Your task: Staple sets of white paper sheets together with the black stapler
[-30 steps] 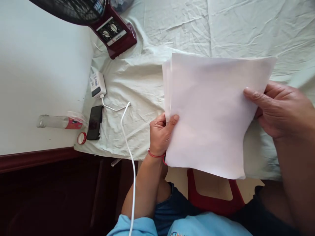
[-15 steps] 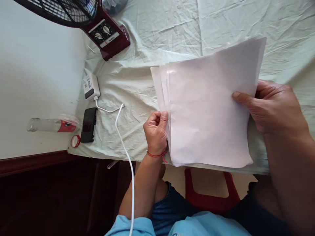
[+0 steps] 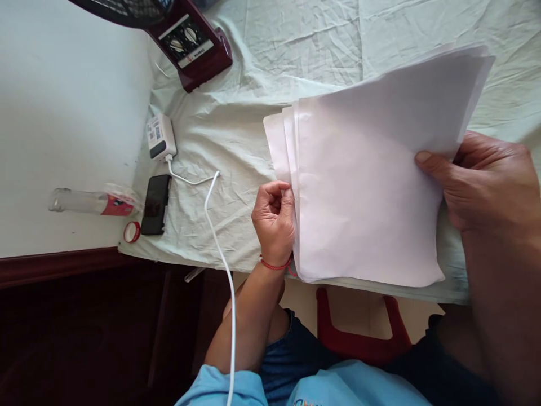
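Observation:
A stack of large white paper sheets (image 3: 367,186) lies tilted over the near edge of the cloth-covered table, its left edges fanned a little apart. At that left side, my left hand (image 3: 275,223) is closed, thumb and curled fingers pinching the sheets' edges. My right hand (image 3: 486,180) grips the right side of the stack, thumb on top and the other fingers hidden underneath. The far right corner of the sheets is lifted and bent upward. A red cord bracelet circles my left wrist.
A dark red fan (image 3: 198,48) stands at the back left. Along the left are a white box-shaped device (image 3: 160,137) with a white cable (image 3: 222,254), a black phone (image 3: 156,204), a clear bottle (image 3: 84,201) and a red cap (image 3: 132,231). A red stool (image 3: 359,344) is below.
The view has shifted slightly. The right hand and the far right corner of the sheets have moved a little to the right, and the left edges look more fanned. Both hands keep their grip.

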`<state>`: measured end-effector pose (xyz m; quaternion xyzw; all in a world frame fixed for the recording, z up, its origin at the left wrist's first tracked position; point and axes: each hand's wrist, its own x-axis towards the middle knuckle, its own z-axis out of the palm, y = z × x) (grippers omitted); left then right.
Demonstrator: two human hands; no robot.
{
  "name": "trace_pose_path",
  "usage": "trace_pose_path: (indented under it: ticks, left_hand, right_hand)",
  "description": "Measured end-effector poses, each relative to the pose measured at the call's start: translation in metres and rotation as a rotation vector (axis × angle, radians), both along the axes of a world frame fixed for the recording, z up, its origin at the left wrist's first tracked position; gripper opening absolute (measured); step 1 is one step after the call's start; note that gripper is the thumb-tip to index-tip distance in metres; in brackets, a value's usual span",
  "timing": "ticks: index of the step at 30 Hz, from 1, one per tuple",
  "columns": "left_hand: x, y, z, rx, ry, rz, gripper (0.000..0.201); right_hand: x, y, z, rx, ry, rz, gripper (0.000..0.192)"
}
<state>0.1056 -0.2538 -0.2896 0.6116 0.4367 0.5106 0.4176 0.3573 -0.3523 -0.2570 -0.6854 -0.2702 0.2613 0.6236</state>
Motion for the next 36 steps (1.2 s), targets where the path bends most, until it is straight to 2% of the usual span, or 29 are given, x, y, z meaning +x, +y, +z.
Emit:
trace_pose_path:
  ticks: [7, 14, 19, 23, 27, 31, 36]
  left_hand:
    - [-0.001, -0.004, 0.001, -0.148, 0.031, -0.042, 0.027]
    - [0.001, -0.004, 0.007, -0.142, 0.005, -0.019, 0.037]
    - [-0.001, -0.003, 0.006, -0.096, 0.031, -0.023, 0.043]
    - [-0.001, -0.003, 0.003, -0.112, 0.018, -0.009, 0.041]
    - [0.001, -0.005, 0.004, -0.138, -0.055, -0.035, 0.037]
    - [0.002, -0.007, 0.006, -0.095, 0.054, -0.050, 0.021]
    - [0.000, -0.008, 0.006, -0.096, 0.096, -0.043, 0.023]
  right_hand:
    - [-0.001, 0.000, 0.003, 0.028, 0.012, 0.000, 0.024]
    - [0.001, 0.002, 0.001, -0.056, -0.054, -0.083, 0.012]
    - [0.000, 0.005, 0.003, -0.071, -0.067, -0.135, 0.013]
    - [0.000, 0.008, 0.006, -0.032, -0.034, -0.201, 0.017]
    - [0.002, 0.008, 0.006, 0.019, -0.019, -0.193, 0.020]
    - [0.003, 0.008, 0.003, 0.034, -0.030, -0.199, 0.019]
    - [0.004, 0.010, -0.001, 0.089, -0.010, -0.194, 0.020]
